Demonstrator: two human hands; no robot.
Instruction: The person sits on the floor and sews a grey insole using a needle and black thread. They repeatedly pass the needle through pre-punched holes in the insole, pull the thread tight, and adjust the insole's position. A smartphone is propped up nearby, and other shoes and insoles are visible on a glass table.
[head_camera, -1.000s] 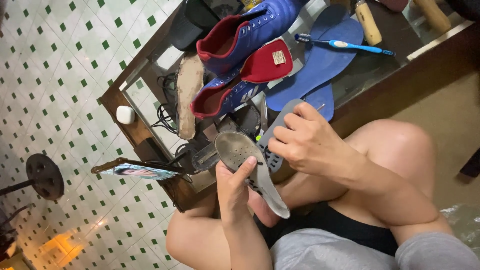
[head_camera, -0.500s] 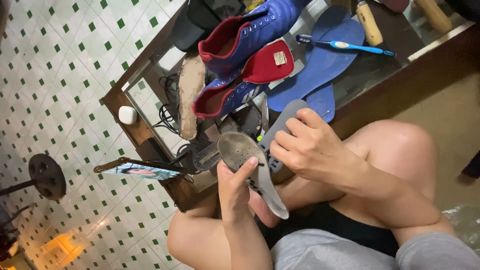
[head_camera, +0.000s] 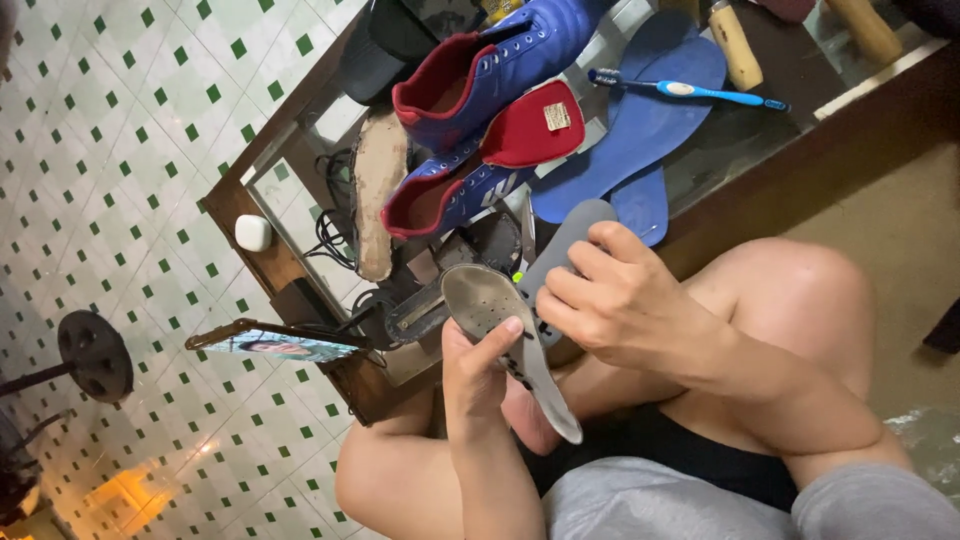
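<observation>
Head view: left hand (head_camera: 478, 370) is clamping its grip on a grey insole (head_camera: 505, 330); right hand (head_camera: 620, 300) is pinching another grey insole (head_camera: 570, 235) above the table (head_camera: 760, 185).

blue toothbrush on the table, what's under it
The blue toothbrush lies across a blue insole, which rests on the glass-topped table. A second blue insole pokes out beneath; the rest is covered.

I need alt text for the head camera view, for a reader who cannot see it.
A seated person's left hand holds a grey insole, while the right hand grips a second grey insole behind it. Beyond, on a glass-topped table, lie blue and red boots, blue insoles and a blue toothbrush.
</observation>
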